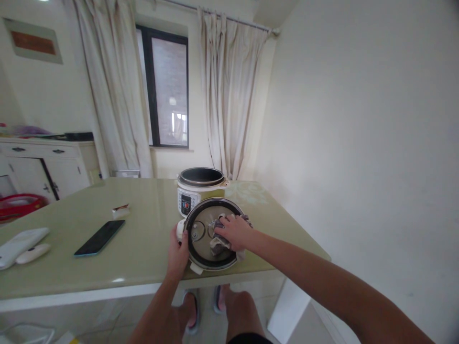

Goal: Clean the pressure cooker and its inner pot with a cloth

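Note:
A round pressure cooker lid (204, 215) is tilted up near the front of the table, its metal underside and black sealing ring facing me. My left hand (178, 253) grips the lid by the white handle (180, 230) on its left side. Pressed against the inner face is my right hand (234, 231), closed on a bunched grey cloth (219, 245). Part of the cloth hangs over the lid's right rim. Just behind stands the white electric pressure cooker (188, 203), uncovered, with a dark inside and a control panel in front.
On the glossy green table (143, 205) to the left lie a dark phone (99, 238), a small packet (121, 210), a white case-like object (21, 244) and a white mouse-shaped object (33, 253). A wall (358, 143) rises along the right side. A red basin (21, 204) sits at far left.

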`<state>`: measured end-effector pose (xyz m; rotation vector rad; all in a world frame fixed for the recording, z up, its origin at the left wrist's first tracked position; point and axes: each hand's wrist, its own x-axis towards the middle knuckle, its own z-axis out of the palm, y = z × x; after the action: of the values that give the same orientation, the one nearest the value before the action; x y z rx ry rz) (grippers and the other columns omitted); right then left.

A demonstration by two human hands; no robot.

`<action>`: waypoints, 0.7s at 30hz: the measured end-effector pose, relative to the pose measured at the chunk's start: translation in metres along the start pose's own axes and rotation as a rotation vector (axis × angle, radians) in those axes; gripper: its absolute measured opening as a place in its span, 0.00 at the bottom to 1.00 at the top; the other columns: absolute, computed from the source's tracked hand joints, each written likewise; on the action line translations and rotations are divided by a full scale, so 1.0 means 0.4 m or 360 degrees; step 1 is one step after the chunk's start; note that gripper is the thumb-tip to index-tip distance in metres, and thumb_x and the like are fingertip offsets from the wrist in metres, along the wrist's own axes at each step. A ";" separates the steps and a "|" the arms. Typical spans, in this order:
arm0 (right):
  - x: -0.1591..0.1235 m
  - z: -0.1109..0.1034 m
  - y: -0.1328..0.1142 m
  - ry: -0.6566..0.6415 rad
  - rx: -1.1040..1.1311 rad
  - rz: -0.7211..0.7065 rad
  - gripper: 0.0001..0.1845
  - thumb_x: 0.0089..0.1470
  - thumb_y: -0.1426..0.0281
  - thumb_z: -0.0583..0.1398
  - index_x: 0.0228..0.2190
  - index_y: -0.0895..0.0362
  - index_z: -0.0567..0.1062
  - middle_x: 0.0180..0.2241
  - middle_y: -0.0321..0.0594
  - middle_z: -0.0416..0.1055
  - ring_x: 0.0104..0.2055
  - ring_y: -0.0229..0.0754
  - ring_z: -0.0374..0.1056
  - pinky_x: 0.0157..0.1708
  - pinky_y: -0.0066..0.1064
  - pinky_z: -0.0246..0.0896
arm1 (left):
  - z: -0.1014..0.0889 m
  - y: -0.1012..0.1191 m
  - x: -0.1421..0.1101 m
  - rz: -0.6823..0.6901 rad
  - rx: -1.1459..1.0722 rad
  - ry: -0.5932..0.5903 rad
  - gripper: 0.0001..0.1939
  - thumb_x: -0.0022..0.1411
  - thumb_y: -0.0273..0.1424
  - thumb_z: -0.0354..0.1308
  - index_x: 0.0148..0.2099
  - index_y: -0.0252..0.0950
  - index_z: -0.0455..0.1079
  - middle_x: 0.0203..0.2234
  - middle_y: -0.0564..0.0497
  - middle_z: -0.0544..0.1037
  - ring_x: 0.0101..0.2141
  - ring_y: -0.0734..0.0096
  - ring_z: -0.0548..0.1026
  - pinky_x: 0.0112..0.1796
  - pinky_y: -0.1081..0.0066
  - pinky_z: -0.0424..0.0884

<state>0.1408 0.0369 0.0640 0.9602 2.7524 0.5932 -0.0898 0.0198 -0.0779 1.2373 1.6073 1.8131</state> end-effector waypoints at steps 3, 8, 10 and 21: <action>-0.003 0.008 -0.002 0.0052 0.0009 0.0023 0.34 0.50 0.63 0.70 0.57 0.49 0.70 0.59 0.51 0.67 0.56 0.60 0.68 0.46 0.50 0.73 | 0.002 -0.001 0.001 0.0020 -0.0030 -0.0008 0.31 0.69 0.52 0.53 0.66 0.38 0.64 0.55 0.39 0.78 0.55 0.54 0.77 0.57 0.55 0.71; 0.004 0.027 -0.003 0.0135 -0.0023 0.0132 0.33 0.51 0.63 0.71 0.57 0.49 0.70 0.58 0.50 0.68 0.56 0.59 0.68 0.46 0.50 0.72 | 0.004 0.000 0.000 0.0046 -0.0040 -0.0008 0.31 0.69 0.51 0.54 0.66 0.38 0.64 0.55 0.40 0.78 0.54 0.55 0.77 0.58 0.54 0.71; 0.010 0.029 -0.001 0.0146 -0.0030 0.0141 0.33 0.52 0.64 0.70 0.58 0.48 0.70 0.58 0.50 0.68 0.56 0.58 0.68 0.47 0.49 0.71 | 0.003 0.002 -0.001 0.0007 -0.0026 -0.0018 0.31 0.69 0.51 0.54 0.67 0.38 0.63 0.54 0.40 0.79 0.53 0.56 0.78 0.56 0.55 0.72; 0.017 0.016 0.005 0.0109 -0.0016 0.0092 0.34 0.52 0.65 0.69 0.60 0.49 0.69 0.60 0.52 0.66 0.59 0.59 0.66 0.51 0.49 0.69 | -0.001 0.010 -0.004 0.0031 0.0028 0.0014 0.30 0.70 0.50 0.54 0.66 0.39 0.64 0.54 0.41 0.79 0.54 0.56 0.78 0.57 0.56 0.72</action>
<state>0.1384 0.0447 0.0588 1.0393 2.7868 0.6605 -0.0883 0.0172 -0.0748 1.2584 1.6246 1.8221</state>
